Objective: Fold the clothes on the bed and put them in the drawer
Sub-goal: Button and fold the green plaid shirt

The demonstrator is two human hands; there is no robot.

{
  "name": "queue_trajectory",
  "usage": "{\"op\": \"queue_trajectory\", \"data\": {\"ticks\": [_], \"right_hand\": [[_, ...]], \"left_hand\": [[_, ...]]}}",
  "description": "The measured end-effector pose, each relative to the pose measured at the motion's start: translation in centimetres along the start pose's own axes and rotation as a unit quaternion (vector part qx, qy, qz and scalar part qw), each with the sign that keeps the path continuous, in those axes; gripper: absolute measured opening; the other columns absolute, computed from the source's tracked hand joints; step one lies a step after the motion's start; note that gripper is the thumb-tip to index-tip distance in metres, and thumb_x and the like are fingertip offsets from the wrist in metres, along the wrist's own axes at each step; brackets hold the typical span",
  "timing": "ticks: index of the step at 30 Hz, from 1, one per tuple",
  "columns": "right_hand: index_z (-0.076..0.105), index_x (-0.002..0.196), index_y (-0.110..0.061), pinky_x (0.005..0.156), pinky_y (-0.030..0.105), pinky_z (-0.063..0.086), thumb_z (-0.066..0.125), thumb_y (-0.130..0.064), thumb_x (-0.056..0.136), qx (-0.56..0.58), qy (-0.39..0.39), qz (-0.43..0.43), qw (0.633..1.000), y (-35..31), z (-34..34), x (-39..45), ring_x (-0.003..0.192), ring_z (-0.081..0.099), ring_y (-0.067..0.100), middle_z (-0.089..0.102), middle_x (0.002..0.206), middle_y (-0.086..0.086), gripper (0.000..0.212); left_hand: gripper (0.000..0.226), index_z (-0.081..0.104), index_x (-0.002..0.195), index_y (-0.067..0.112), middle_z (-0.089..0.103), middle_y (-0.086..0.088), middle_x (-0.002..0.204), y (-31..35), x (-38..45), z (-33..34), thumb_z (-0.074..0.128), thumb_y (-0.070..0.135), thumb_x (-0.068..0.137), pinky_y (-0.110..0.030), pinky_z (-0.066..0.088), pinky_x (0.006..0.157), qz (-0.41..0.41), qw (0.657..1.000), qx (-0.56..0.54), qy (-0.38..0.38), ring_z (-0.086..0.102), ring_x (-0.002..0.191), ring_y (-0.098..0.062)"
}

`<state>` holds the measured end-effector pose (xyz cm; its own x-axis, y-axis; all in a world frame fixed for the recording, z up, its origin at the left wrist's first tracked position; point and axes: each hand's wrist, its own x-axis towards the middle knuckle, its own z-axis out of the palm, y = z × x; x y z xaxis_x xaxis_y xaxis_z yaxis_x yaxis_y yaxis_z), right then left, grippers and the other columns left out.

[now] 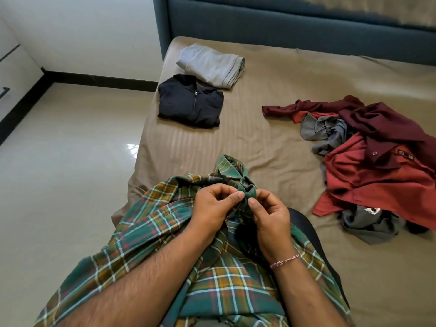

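While the plaid shirt (200, 263) is draped at the bed's (271, 147) near edge, its collar end — pointing toward the headboard — is pinched between left hand (212, 206) and right hand (269, 220), both equally near.

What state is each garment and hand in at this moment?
green plaid shirt: unfolded, pinched near the collar
left hand: pinching the shirt
right hand: pinching the shirt
black zip jacket: folded
grey garment: folded
red and grey clothes pile: unfolded, heaped
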<state>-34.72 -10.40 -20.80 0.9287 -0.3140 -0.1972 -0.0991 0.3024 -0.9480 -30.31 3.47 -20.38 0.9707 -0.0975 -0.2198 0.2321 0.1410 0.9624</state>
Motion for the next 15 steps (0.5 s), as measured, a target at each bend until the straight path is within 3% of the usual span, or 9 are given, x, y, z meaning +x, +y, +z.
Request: {"op": "queue_trajectory", "data": {"ticks": [2, 5, 9, 15], "right_hand": [[0.073, 0.101, -0.011, 0.091, 0.044, 0.059, 0.076, -0.003, 0.091, -0.057, 0.018, -0.031, 0.998, 0.09, 0.01, -0.06, 0.098, 0.072, 0.031, 0.075, 0.104, 0.018, 0.013], [0.075, 0.097, -0.015, 0.083, 0.03, 0.059, 0.076, 0.003, 0.089, -0.075, 0.029, -0.048, 0.996, -0.24, 0.19, -0.17, 0.091, 0.072, 0.019, 0.075, 0.096, 0.009, 0.019], [0.077, 0.093, -0.02, 0.082, 0.027, 0.06, 0.077, 0.005, 0.087, -0.07, 0.044, -0.055, 0.995, -0.29, 0.12, 0.0, 0.091, 0.073, 0.019, 0.077, 0.097, 0.008, 0.026], [0.077, 0.094, -0.017, 0.084, 0.029, 0.061, 0.076, 0.007, 0.087, -0.091, 0.028, -0.073, 0.993, -0.29, 0.22, -0.15, 0.09, 0.073, 0.016, 0.078, 0.093, 0.001, 0.025]], "left_hand": [[0.013, 0.076, 0.083, 0.003, 0.075, -0.022, 0.084, -0.15, -0.11, 0.08, 0.087, 0.01, 0.081, -0.045, 0.06, 0.08, 0.007, 1.0, 0.01, 0.003, 0.07, 0.076, -0.024], [0.008, 0.079, 0.086, 0.008, 0.078, -0.013, 0.085, -0.37, -0.15, 0.23, 0.086, 0.011, 0.083, -0.048, 0.063, 0.084, 0.017, 0.999, 0.032, 0.0, 0.075, 0.082, -0.028], [0.003, 0.081, 0.094, 0.01, 0.08, -0.008, 0.092, -0.38, -0.14, 0.13, 0.079, 0.011, 0.092, -0.051, 0.062, 0.091, 0.02, 0.999, 0.042, -0.014, 0.076, 0.094, -0.03], [0.004, 0.08, 0.09, 0.01, 0.079, -0.008, 0.088, -0.09, -0.3, 0.07, 0.078, 0.01, 0.092, -0.05, 0.063, 0.088, 0.007, 0.999, 0.039, 0.003, 0.076, 0.089, -0.029]]}}
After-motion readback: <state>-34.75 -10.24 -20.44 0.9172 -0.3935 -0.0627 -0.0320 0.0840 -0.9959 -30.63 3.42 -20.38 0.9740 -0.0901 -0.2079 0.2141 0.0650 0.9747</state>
